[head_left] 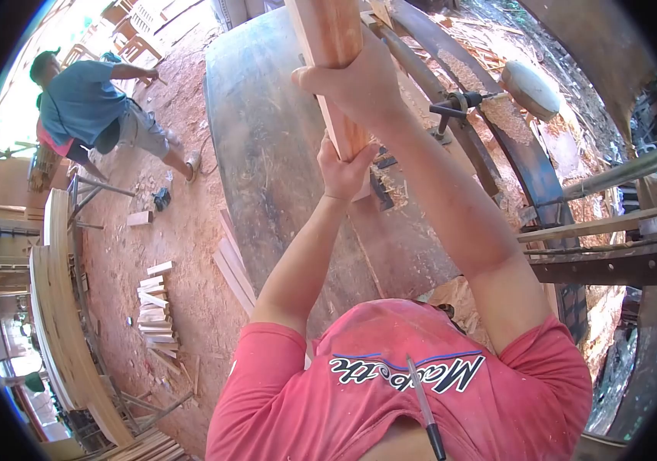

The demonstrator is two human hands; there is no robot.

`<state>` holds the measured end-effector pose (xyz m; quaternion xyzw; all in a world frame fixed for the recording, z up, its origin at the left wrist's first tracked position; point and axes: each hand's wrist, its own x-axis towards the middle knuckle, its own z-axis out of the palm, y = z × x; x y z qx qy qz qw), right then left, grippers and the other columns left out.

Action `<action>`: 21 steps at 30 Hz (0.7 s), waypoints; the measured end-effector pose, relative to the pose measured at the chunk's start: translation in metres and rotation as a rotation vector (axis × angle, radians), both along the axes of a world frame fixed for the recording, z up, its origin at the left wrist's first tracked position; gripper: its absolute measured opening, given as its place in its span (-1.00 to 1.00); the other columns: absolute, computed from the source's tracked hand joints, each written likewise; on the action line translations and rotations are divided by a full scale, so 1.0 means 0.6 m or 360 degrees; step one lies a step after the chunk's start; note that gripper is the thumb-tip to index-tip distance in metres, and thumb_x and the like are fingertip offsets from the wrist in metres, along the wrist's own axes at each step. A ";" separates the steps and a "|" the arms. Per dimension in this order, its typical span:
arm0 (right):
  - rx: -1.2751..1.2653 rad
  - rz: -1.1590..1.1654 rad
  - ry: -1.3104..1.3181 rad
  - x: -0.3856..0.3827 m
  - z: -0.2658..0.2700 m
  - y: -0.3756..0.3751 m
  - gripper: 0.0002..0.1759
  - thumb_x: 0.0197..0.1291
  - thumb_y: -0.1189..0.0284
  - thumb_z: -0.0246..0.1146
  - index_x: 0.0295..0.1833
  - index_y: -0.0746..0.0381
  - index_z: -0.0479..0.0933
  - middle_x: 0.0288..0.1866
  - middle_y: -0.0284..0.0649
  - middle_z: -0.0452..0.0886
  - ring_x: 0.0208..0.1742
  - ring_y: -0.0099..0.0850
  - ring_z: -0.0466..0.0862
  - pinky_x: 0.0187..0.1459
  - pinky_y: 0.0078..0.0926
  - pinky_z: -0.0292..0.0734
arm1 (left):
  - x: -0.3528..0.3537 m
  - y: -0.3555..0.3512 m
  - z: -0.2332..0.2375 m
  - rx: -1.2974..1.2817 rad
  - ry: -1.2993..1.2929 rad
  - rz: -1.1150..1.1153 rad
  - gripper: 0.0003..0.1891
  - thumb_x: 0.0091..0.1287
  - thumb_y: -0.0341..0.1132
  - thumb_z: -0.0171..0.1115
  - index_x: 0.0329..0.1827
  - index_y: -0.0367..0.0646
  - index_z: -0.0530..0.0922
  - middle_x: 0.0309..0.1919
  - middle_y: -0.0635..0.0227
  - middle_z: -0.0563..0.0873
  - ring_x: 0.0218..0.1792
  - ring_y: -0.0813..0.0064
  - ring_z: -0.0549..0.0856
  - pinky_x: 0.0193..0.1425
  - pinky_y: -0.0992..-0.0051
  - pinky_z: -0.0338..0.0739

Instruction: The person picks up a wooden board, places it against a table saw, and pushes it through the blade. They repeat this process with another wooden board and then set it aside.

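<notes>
The far end of the board [330, 34] was cut off by the top edge of the view. Both hands were closed on it: the left hand [342, 170] at its near end, the right hand [368, 91] farther up, most fingers of each hidden. The board was above the table [267, 123]; whether it touched was hard to tell. Something dark under the near end was mostly covered. The table had a worn, scuffed top and a curved edge, with shavings [513, 121] to its right. On the dusty floor [117, 269] to the left lay small blocks [156, 316], near stacked planks [74, 330]. A person [86, 96] in blue stood beyond, partly covering someone in red.
</notes>
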<state>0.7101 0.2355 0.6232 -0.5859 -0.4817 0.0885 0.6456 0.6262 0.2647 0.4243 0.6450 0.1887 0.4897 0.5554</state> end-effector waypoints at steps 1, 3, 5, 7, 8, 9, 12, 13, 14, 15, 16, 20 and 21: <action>-0.0007 0.0004 0.0008 0.001 -0.004 0.005 -0.31 -0.22 0.29 0.62 0.04 0.43 0.57 -0.23 -0.09 0.73 -0.23 -0.32 0.74 -0.17 -0.34 0.65 | 0.001 0.003 0.002 0.0007 -0.0009 0.0018 -0.47 0.11 -0.36 0.64 0.10 -0.32 0.58 -0.08 0.23 0.78 -0.05 0.43 0.75 0.06 0.36 0.63; 0.0070 -0.0068 -0.0084 -0.002 0.004 0.009 -0.49 -0.14 0.30 0.59 -0.08 0.33 0.64 -0.34 -0.30 0.70 -0.29 -0.47 0.70 -0.23 -0.43 0.61 | 0.002 0.011 0.000 0.0013 0.0040 0.0070 -0.48 0.10 -0.34 0.65 0.08 -0.32 0.59 -0.10 0.22 0.79 -0.07 0.42 0.76 0.04 0.35 0.64; 0.0074 0.0019 0.0087 -0.007 0.023 0.005 -0.48 -0.12 0.36 0.52 0.01 0.34 0.61 -0.26 -0.26 0.69 -0.22 -0.42 0.69 -0.14 -0.40 0.60 | 0.008 0.024 -0.001 0.0019 0.0084 0.0119 -0.48 0.09 -0.32 0.65 0.06 -0.32 0.60 -0.12 0.22 0.80 -0.10 0.42 0.77 0.02 0.35 0.64; 0.0066 0.0110 0.0265 -0.008 0.027 0.010 -0.45 -0.09 0.43 0.46 0.10 0.34 0.57 -0.18 -0.22 0.67 -0.14 -0.38 0.68 -0.05 -0.37 0.60 | 0.014 0.038 -0.008 0.0012 -0.0046 0.0083 -0.46 0.06 -0.28 0.68 0.03 -0.33 0.61 -0.17 0.22 0.81 -0.15 0.40 0.78 -0.03 0.34 0.66; 0.0056 0.0086 0.0221 -0.002 0.024 0.020 -0.46 -0.10 0.43 0.44 0.07 0.35 0.57 -0.18 -0.23 0.66 -0.15 -0.38 0.68 -0.05 -0.38 0.60 | 0.017 0.044 -0.012 -0.0001 -0.0037 0.0088 -0.46 0.06 -0.28 0.68 0.03 -0.33 0.61 -0.17 0.22 0.81 -0.15 0.40 0.78 -0.03 0.34 0.66; 0.0046 0.0062 0.0179 0.002 0.019 0.029 -0.47 -0.12 0.43 0.43 0.05 0.36 0.56 -0.18 -0.24 0.66 -0.15 -0.39 0.67 -0.06 -0.38 0.59 | 0.018 0.050 -0.015 0.0005 0.0038 0.0125 -0.45 0.06 -0.26 0.68 0.03 -0.33 0.61 -0.18 0.20 0.81 -0.16 0.39 0.78 -0.04 0.33 0.66; 0.0129 0.0096 0.0216 0.014 0.010 0.047 -0.48 -0.10 0.44 0.44 0.04 0.36 0.56 -0.20 -0.26 0.64 -0.16 -0.41 0.66 -0.07 -0.40 0.58 | 0.024 0.059 0.002 0.0092 0.0122 0.0227 -0.44 0.04 -0.23 0.69 0.02 -0.34 0.61 -0.20 0.17 0.81 -0.17 0.37 0.79 -0.06 0.32 0.66; 0.0114 0.0103 0.0224 0.017 0.010 0.052 -0.48 -0.10 0.44 0.44 0.04 0.36 0.56 -0.20 -0.26 0.64 -0.16 -0.41 0.66 -0.07 -0.40 0.58 | 0.025 0.060 0.008 0.0182 0.0130 0.0289 -0.43 0.04 -0.22 0.69 0.02 -0.33 0.61 -0.21 0.16 0.81 -0.17 0.36 0.80 -0.06 0.32 0.66; 0.0124 0.0119 0.0228 0.018 0.012 0.053 -0.49 -0.09 0.45 0.43 0.04 0.37 0.55 -0.22 -0.26 0.63 -0.17 -0.43 0.65 -0.08 -0.41 0.57 | 0.027 0.064 0.000 0.0163 0.0149 0.0295 -0.43 0.04 -0.22 0.69 0.02 -0.33 0.61 -0.21 0.16 0.81 -0.17 0.36 0.80 -0.06 0.32 0.66; 0.0138 0.0133 0.0230 0.018 0.014 0.054 -0.49 -0.08 0.46 0.43 0.05 0.37 0.55 -0.24 -0.27 0.63 -0.18 -0.44 0.65 -0.09 -0.42 0.57 | 0.034 0.073 -0.006 0.0127 0.0123 0.0278 -0.43 0.03 -0.23 0.69 0.02 -0.33 0.61 -0.21 0.16 0.81 -0.17 0.36 0.80 -0.06 0.32 0.66; 0.0125 0.0134 0.0245 0.018 0.016 0.056 -0.49 -0.08 0.46 0.43 0.05 0.37 0.55 -0.24 -0.27 0.63 -0.18 -0.44 0.65 -0.09 -0.42 0.57 | 0.036 0.077 -0.013 0.0095 0.0096 0.0259 -0.43 0.03 -0.23 0.69 0.02 -0.33 0.61 -0.21 0.16 0.81 -0.17 0.35 0.81 -0.05 0.32 0.66; 0.0036 0.0136 0.0216 0.024 0.019 0.070 -0.52 -0.08 0.47 0.42 0.03 0.38 0.55 -0.26 -0.29 0.62 -0.23 -0.48 0.62 -0.16 -0.45 0.56 | 0.043 0.088 -0.005 0.0150 0.0076 0.0278 -0.59 0.10 -0.30 0.66 -0.09 -0.31 0.67 -0.26 0.36 0.74 -0.21 0.54 0.70 -0.10 0.42 0.61; 0.0061 0.0168 0.0269 0.026 0.017 0.074 -0.52 -0.08 0.47 0.42 0.02 0.38 0.55 -0.26 -0.29 0.61 -0.24 -0.49 0.62 -0.17 -0.46 0.55 | 0.046 0.093 -0.010 0.0126 0.0022 0.0232 -0.59 0.09 -0.31 0.67 -0.09 -0.31 0.67 -0.25 0.35 0.75 -0.21 0.54 0.70 -0.10 0.43 0.61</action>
